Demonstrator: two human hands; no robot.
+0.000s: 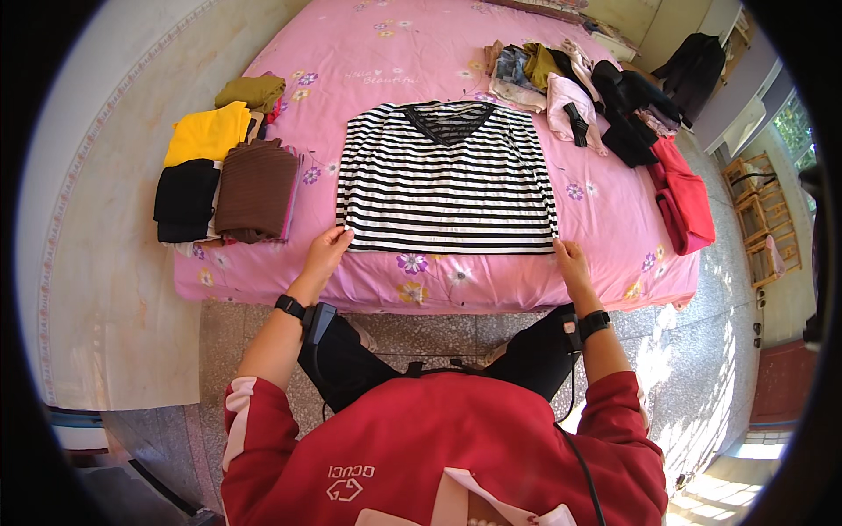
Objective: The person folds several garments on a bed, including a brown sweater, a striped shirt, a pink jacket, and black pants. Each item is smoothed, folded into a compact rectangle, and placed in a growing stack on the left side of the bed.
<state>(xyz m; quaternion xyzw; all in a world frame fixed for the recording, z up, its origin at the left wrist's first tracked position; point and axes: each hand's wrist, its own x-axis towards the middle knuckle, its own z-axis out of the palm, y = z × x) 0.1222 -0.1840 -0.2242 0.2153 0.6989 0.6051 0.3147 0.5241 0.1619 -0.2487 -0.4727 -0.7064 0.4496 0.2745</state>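
A black-and-white striped top lies spread flat on a pink flowered bedsheet. Its black lace V-neck points away from me, and the sleeves lie along or under its sides. My left hand pinches the near left corner between thumb and fingers. At the near right corner, my right hand grips the edge in the same way. The hem runs nearly straight between both hands, close to the bed's front edge.
Folded clothes stand in stacks at the left, among them a brown garment, a yellow one and a black one. Loose clothes lie heaped at the back right. Red trousers rest near the bed's right edge.
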